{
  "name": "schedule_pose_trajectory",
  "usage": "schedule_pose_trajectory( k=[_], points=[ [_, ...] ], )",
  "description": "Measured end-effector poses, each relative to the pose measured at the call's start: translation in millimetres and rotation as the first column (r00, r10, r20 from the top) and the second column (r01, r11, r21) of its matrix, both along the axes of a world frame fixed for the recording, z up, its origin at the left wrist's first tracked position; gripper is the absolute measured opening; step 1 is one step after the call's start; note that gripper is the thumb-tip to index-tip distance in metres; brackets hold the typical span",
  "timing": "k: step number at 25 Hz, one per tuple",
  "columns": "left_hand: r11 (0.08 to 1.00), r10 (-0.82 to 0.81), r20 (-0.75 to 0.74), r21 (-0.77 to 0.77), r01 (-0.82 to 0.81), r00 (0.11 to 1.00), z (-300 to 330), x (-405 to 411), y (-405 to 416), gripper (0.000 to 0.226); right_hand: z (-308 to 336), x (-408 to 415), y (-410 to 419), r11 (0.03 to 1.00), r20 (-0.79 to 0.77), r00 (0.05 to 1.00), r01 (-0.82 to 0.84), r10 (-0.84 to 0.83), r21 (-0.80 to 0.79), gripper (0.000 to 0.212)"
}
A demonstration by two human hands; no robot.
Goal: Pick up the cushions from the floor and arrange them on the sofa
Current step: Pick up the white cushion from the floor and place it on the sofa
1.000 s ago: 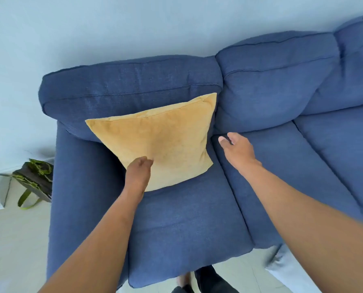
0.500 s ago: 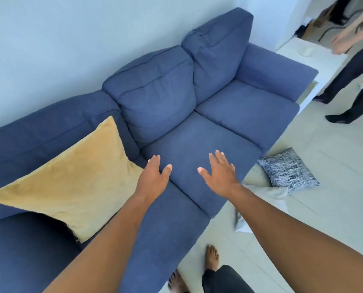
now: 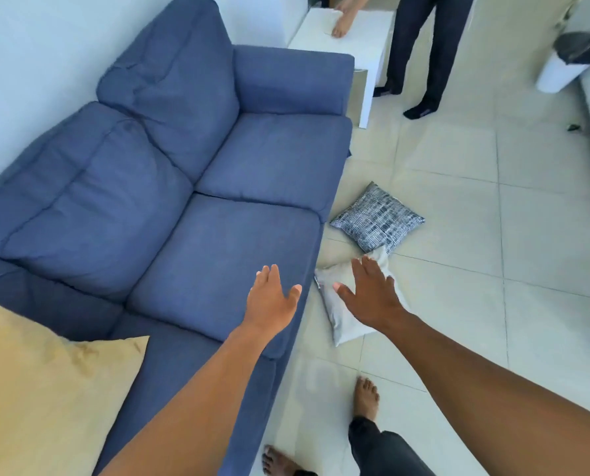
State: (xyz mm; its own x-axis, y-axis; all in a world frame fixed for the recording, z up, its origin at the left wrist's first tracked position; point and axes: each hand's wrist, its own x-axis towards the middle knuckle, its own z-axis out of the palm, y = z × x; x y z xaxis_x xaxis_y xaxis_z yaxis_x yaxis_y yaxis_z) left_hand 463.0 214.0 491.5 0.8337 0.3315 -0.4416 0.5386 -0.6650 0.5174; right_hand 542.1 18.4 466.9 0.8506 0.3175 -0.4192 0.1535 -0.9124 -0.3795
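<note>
Head view, looking down on a blue sofa (image 3: 218, 187) that fills the left and centre of the frame, with pale floor tiles (image 3: 492, 269) on the right. A yellow cushion (image 3: 39, 383) rests on the sofa seat at the lower left corner of the frame. 2 cushions lie on the floor close to the sofa's front edge, right of centre: a patterned dark-and-white cushion (image 3: 377, 218) higher in the frame and a plain white cushion (image 3: 346, 324) just below it, their near corners touching or overlapping.

The left hand (image 3: 271, 302) is extended over the front edge of the seat at centre frame, palm down, fingers spread and holding nothing. The right hand (image 3: 372, 297) is stretched out above the white cushion, palm down, fingers apart and empty; contact with the cushion cannot be determined. Both forearms enter from the bottom of the frame.

2 bare feet (image 3: 365, 398) of the wearer stand on the tiles at lower centre. At the top of the frame, a second person in dark trousers (image 3: 420, 49) stands beside a white side table (image 3: 355, 32), which adjoins the sofa's far armrest. A white bin with a dark liner (image 3: 568, 61) stands at the upper right.
</note>
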Motion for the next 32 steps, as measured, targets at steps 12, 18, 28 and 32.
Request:
schedule_pose_trajectory(
  k=[12,18,28,32],
  points=[
    [0.987,-0.152,-0.127,-0.061,0.145,0.980,-58,133,-111,0.075,-48,100,-109,0.983,-0.133,0.974,0.185,-0.183,0.002,0.080],
    [0.985,-0.150,-0.147,-0.111,0.135,0.978,-87,201,-117,0.070,-76,148,-127,0.961,-0.177,0.945,0.276,-0.275,-0.017,0.080],
    [0.992,0.033,-0.375,-0.103,-0.077,0.926,-276,288,-117,0.064,-264,242,-127,0.953,-0.350,0.888,0.297,-0.299,-0.062,0.081],
    [0.977,0.135,-0.442,-0.087,-0.193,0.887,-394,305,-114,0.060,-371,271,-131,0.942,-0.397,0.857,0.328,-0.328,-0.069,0.082]
  ],
)
